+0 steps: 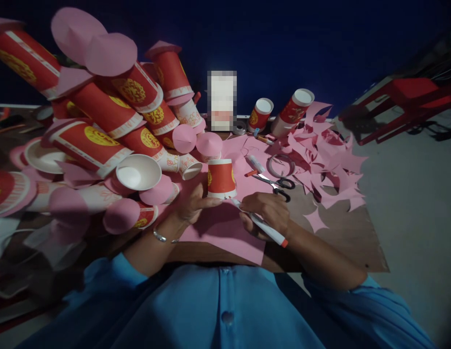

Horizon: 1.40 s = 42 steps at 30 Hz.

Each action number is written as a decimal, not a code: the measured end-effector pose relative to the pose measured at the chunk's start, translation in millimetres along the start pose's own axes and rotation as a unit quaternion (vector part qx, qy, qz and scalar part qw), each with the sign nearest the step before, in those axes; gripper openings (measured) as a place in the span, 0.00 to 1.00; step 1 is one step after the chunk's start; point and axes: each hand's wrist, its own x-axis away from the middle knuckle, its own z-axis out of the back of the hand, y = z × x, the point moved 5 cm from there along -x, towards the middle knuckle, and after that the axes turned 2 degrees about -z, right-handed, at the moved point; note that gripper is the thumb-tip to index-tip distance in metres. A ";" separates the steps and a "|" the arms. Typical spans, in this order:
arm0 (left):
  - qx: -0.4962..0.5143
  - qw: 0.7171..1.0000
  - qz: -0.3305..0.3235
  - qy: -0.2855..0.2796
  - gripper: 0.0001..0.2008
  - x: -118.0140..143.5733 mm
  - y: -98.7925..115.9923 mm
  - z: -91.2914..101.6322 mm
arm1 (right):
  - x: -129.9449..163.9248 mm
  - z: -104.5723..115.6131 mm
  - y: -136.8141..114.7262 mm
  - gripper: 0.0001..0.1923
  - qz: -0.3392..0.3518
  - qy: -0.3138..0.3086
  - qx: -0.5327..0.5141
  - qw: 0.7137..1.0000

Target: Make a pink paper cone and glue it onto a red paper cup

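A red paper cup [221, 179] with yellow emblems stands rim down at the middle of the table. My left hand [197, 203] grips it low on the left, the thumb lying along its white rim; the other fingers are partly hidden. In my right hand [266, 212] is a white marker pen [269, 230] with an orange end, its tip close to the rim's right side. Whether the tip touches the cup I cannot tell. Pink paper [225, 232] lies beneath the cup and both hands.
Scissors [274, 183], a tape roll [281, 166] and pink paper scraps [309, 160] lie to the right. Red cups with pink cones [102, 109] crowd the left. Two cups [261, 115] and a blurred upright panel [221, 100] stand behind. A red stool [410, 102] is on the floor.
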 end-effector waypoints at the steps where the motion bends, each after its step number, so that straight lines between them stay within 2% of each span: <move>1: 0.005 1.000 0.005 0.012 0.32 0.5 -2.4 3.0 | 0.0 0.4 0.8 0.02 -0.006 0.003 0.003 1.000; 4: 0.024 0.999 0.015 0.025 0.35 1.1 -4.7 5.3 | 0.6 0.0 3.3 0.03 -0.020 0.002 0.009 1.000; 13: 0.054 0.998 0.026 -0.012 0.37 1.8 -0.3 -6.0 | 1.9 -3.0 2.6 0.05 0.000 -0.002 -0.030 1.000; 17: 0.029 0.999 0.030 -0.013 0.35 1.7 -3.0 -4.7 | 0.9 -2.4 2.5 0.06 -0.013 -0.019 -0.030 0.999; 26: 0.049 0.998 0.031 -0.014 0.32 1.4 -7.6 -2.0 | -0.3 -1.9 1.9 0.03 -0.015 -0.001 0.000 1.000; 33: 0.034 0.998 0.017 -0.044 0.29 0.8 -1.4 -8.3 | -1.3 -3.1 1.6 0.02 -0.021 0.003 0.014 1.000; 39: 0.034 0.999 0.023 -0.021 0.30 1.3 0.4 -8.4 | -0.8 -3.5 2.4 0.03 -0.026 -0.010 -0.003 1.000; 42: 0.023 0.999 0.019 -0.033 0.29 0.7 1.5 -10.0 | -0.8 -3.2 3.0 0.04 -0.036 -0.010 -0.014 0.999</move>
